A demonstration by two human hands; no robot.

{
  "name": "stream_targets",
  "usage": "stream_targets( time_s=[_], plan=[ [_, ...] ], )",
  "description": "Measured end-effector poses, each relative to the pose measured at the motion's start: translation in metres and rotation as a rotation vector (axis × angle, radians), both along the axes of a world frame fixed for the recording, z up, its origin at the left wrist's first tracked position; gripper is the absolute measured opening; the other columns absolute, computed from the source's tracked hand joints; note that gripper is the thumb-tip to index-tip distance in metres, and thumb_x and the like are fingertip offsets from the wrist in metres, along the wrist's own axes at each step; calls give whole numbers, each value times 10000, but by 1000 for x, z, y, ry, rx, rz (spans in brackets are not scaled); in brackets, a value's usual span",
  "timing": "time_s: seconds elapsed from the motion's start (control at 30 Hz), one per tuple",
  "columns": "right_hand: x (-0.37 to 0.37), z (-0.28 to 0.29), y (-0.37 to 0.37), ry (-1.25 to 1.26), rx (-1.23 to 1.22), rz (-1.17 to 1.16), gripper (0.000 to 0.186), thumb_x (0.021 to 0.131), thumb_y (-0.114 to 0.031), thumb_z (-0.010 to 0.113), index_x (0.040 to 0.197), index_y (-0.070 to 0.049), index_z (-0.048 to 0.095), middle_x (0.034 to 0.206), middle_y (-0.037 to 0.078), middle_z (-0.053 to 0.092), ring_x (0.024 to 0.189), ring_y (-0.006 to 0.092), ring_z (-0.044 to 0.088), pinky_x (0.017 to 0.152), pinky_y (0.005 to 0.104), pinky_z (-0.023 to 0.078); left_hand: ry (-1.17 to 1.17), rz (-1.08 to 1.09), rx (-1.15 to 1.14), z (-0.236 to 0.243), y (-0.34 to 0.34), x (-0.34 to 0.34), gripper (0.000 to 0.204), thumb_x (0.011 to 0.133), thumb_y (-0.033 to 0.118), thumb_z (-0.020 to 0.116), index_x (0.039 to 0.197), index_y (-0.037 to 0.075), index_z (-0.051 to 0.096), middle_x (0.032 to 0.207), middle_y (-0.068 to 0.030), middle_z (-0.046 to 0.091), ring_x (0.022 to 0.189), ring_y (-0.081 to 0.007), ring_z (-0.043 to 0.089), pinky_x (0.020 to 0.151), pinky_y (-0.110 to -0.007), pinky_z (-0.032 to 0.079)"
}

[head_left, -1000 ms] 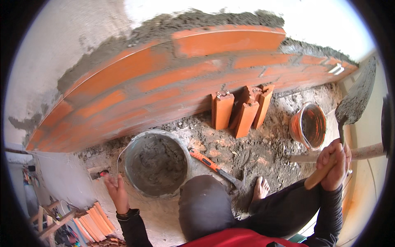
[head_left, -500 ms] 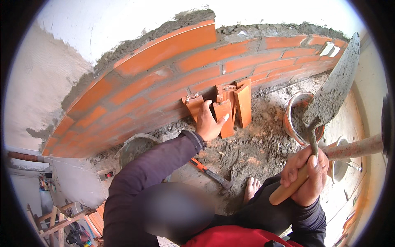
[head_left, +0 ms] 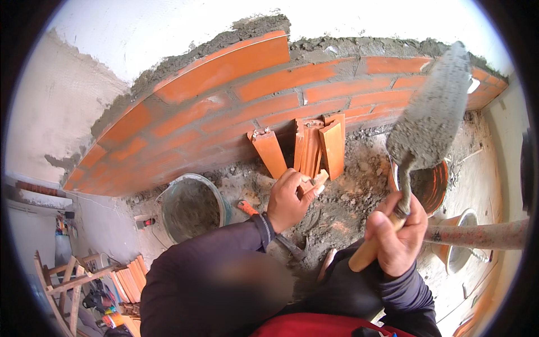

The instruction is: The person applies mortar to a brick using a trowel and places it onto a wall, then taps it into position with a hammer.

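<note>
My left hand (head_left: 288, 200) is closed on a broken piece of orange brick (head_left: 320, 179), seen mostly edge-on and partly hidden by the fingers. Just beyond it, several orange brick pieces (head_left: 268, 151) lean upright against the foot of a brick wall (head_left: 269, 104). My right hand (head_left: 397, 236) grips the wooden handle of a trowel (head_left: 429, 115). Its mortar-smeared metal blade points up and away, in front of the wall's right part. Wet mortar (head_left: 337, 50) lies along the wall's upper edge, beside a brick (head_left: 224, 63) in the raised top course.
A bucket of grey mortar (head_left: 192, 208) stands left of my left arm. An orange bucket (head_left: 438, 188) sits behind the trowel, near a pale bucket (head_left: 461, 247) and a thick pole (head_left: 483, 234). A hammer (head_left: 289, 246) lies on the rubble floor; stacked bricks (head_left: 130, 281) stand lower left.
My left hand has lifted the brick piece away from the leaning group and turned it edge-on, nearer to me. The trowel has shifted left, its blade slightly blurred.
</note>
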State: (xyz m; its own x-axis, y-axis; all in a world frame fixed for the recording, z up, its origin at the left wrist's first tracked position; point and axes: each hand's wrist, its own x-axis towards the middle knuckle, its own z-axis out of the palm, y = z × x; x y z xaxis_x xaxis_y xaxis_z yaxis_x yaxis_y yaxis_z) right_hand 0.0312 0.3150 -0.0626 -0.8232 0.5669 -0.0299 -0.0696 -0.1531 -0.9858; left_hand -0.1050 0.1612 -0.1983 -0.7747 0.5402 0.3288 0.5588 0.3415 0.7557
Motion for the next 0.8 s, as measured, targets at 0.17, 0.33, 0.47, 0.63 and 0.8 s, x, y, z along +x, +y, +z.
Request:
stream_targets(
  time_s=[0.17,0.33,0.47,0.63,0.8],
  plan=[
    [-23,-3,3,-25,240,-5,394,718,-126,867,885,-36,522,706,-14,514,618,54,477,557,201,394,89,-80,60,72,17,19,202,721,53,768,849,27,614,738,-108,538,627,-302,559,555,-377,432],
    [-22,-10,20,-85,649,-164,393,683,-110,848,889,-37,522,672,16,503,578,91,479,529,269,404,166,-163,73,108,34,29,183,715,17,713,846,60,592,780,-103,559,718,-336,597,600,-422,460],
    [-6,-2,26,-33,590,-386,283,744,-13,750,897,-52,515,754,9,544,613,87,493,550,245,405,175,-144,217,114,46,28,195,772,91,787,833,30,612,727,-119,552,648,-300,575,558,-385,422],
    [19,-13,45,184,413,-439,190,904,14,630,1045,-9,504,987,72,587,758,87,512,692,206,427,-187,-379,673,115,62,6,322,915,216,714,813,59,452,721,-8,388,671,-132,393,627,-293,381],
    [28,5,24,186,530,-123,457,785,-211,836,991,-7,482,1092,131,614,804,117,551,871,297,452,-572,-360,1260,124,43,-4,352,1014,424,528,974,75,510,885,30,509,797,-78,478,736,-260,416]
  ],
)
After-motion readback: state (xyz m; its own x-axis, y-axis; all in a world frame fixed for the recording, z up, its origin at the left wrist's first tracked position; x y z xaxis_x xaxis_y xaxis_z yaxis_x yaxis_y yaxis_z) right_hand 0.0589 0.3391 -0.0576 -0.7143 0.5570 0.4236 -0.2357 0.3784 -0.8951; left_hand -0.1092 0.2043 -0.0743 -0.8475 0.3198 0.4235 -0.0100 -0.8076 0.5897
